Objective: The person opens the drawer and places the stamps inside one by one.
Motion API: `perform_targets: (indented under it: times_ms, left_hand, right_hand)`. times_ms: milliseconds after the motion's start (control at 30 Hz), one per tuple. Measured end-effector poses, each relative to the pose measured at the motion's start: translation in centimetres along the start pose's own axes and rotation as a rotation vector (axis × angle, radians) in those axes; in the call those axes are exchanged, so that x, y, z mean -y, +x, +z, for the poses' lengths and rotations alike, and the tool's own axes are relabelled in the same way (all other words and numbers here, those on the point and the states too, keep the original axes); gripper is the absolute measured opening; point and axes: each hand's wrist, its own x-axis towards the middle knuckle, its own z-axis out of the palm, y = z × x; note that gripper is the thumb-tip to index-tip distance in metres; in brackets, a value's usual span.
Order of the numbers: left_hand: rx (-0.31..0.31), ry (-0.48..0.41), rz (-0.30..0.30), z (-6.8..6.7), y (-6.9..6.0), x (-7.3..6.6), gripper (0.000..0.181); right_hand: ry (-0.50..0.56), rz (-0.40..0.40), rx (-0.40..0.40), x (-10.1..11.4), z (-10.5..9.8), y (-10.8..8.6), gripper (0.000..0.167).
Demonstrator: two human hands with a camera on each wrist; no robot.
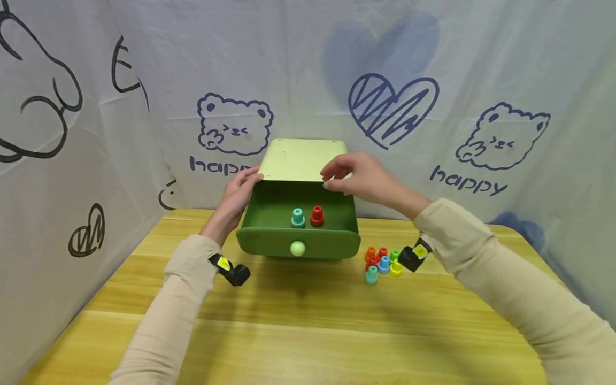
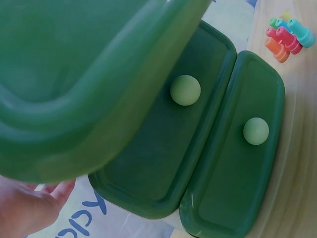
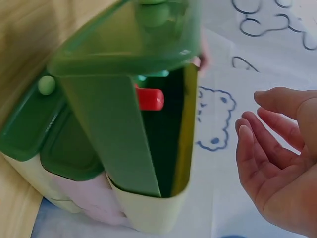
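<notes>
The green drawer [image 1: 332,245] is pulled out at the upper part of the cabinet [image 1: 303,159], which stands on the worktop [image 1: 298,321]. Inside the drawer, side by side near its front wall, stand a turquoise piece [image 1: 298,218] and a red piece [image 1: 317,216], both upright.

The person's left hand [image 1: 233,197] rests against the left side of the cabinet; its grip appears spread, with the thumb at the top edge. The right hand [image 1: 362,175] hangs above the drawer, near the front edge of the cabinet top. Its grip is loosely bent, with thumb and fingers apart, and it pinches nothing.

The two pieces look like smooth plastic: probably light, stiff, not fragile, perhaps a little slippery. The better place to take hold should be the narrow upper part, above the wide base, with thumb and one finger. The drawer seems rigid and also light. Its round knob [image 1: 297,248] offers a good hold, although a smooth ball may slip; a flat palm on the drawer front would be safer for pushing, while the cabinet is supported at its side.
</notes>
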Motion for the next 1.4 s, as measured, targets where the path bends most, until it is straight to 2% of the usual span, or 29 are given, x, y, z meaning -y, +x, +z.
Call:
perform_targets:
  times_ms: [133, 367, 733, 1200, 1400]
  left_hand:
    - [-0.001, 0.006, 0.001, 0.1, 0.0, -0.1, 0.055]
    - [-0.006, 0.008, -0.001, 0.1, -0.2, -0.3, 0.054]
    - [-0.005, 0.0, 0.0, 0.1, -0.1, -0.3, 0.055]
    - [-0.009, -0.004, -0.004, 0.3, 0.0, -0.1, 0.056]
    - [-0.016, 0.003, -0.001, 0.2, 0.0, -0.2, 0.056]
  right_hand:
    - [0.021, 0.008, -0.045, -0.6, -0.9, -1.0, 0.026]
    - [0.034, 0.048, -0.125, -4.2, -0.7, -3.4, 0.027]
    - [0.064, 0.147, -0.147, -8.0, 0.3, -6.5, 0.033]
    - [0.089, 0.298, -0.142, -13.2, 4.3, -9.8, 0.026]
    - [0.097, 0.302, -0.156, -14.5, 6.1, -10.8, 0.023]
